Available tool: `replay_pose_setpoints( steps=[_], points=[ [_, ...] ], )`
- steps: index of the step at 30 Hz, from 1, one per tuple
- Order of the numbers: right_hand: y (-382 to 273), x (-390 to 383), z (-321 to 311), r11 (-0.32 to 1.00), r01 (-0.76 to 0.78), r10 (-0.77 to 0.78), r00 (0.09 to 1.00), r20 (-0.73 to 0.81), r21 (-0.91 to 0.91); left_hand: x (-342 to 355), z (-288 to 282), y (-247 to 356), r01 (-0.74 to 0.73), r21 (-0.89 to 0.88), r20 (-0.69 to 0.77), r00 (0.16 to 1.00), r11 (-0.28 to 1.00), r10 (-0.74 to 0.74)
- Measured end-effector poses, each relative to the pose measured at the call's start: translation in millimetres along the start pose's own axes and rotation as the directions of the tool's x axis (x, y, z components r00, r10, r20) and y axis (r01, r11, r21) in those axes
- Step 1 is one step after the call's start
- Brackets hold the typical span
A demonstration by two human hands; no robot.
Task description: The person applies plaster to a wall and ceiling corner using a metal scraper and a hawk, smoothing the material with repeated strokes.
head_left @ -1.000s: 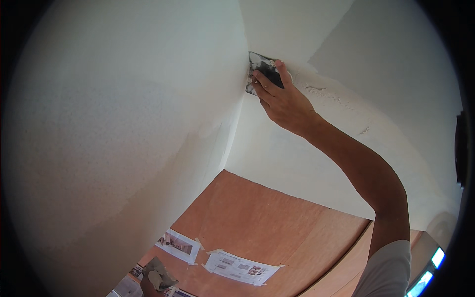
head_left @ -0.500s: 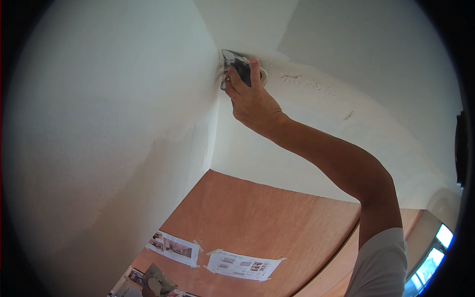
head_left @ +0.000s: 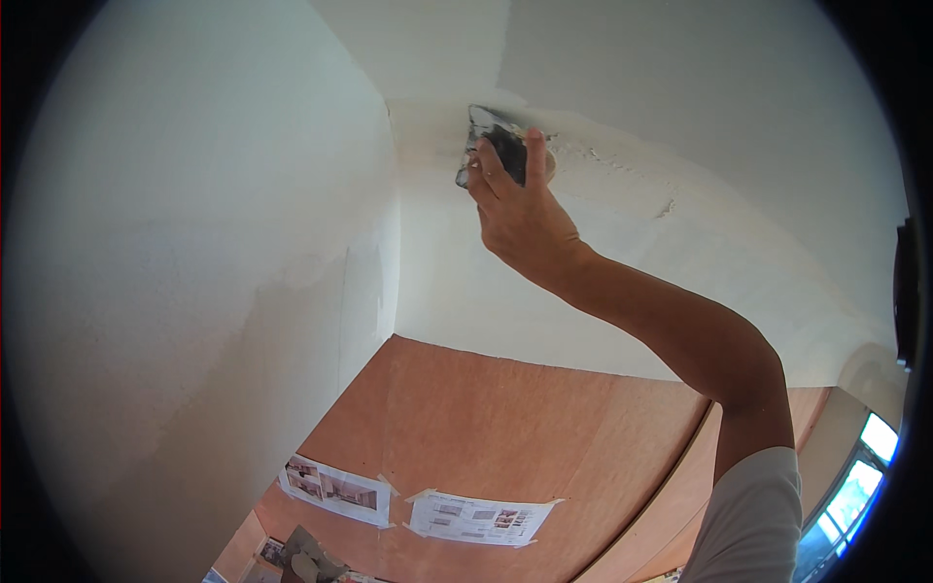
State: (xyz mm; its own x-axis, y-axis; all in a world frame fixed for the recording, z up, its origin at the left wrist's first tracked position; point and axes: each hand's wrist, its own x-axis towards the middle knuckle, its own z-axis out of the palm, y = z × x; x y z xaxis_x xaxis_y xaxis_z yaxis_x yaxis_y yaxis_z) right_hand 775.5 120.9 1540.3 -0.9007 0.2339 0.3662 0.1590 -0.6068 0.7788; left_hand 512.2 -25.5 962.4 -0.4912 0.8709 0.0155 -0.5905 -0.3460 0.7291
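My right hand [head_left: 530, 219] reaches up from the lower right, its fingers closed round a putty knife [head_left: 505, 151]. The knife has a wide, dark blade smeared with pale filler. Its blade lies against the white plastered surface [head_left: 505, 282] just below the ceiling, a little to the right of the inner corner. Ridges of filler [head_left: 612, 163] run along the surface to the right of my hand, with a small rough lump [head_left: 666, 208] further on. My left hand is out of view.
A white side wall [head_left: 214, 194] fills the left. Below the plaster is a reddish-brown wood panel [head_left: 486, 418] with two taped printed sheets [head_left: 340, 491] [head_left: 481, 518]. A grey blade-like thing with pale filler [head_left: 309, 559] shows at the bottom edge. A bright window [head_left: 855, 500] stands at lower right.
My right hand and the putty knife have moved right, away from the inner corner, along the plaster below the ceiling. The view has shifted slightly.
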Motion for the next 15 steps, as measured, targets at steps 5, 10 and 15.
replay_pose_setpoints(
  steps=[5, 10, 15],
  points=[
    [12, -43, 3, 1.000, -0.029, 0.029, 0.999, 0.045, 0.002, -3, 9, -1, -0.037, 0.060, 0.047, 0.998, 0.998, 0.034],
    [19, -79, 14, 0.997, -0.067, 0.065, 0.996, 0.062, 0.024, 3, 18, 3, 0.054, -0.005, 0.028, 0.998, 0.999, -0.054],
    [23, -113, 27, 0.991, -0.122, 0.119, 0.991, 0.065, 0.056, 14, 21, 2, 0.060, 0.012, 0.063, 0.996, 0.998, -0.061]
  ],
)
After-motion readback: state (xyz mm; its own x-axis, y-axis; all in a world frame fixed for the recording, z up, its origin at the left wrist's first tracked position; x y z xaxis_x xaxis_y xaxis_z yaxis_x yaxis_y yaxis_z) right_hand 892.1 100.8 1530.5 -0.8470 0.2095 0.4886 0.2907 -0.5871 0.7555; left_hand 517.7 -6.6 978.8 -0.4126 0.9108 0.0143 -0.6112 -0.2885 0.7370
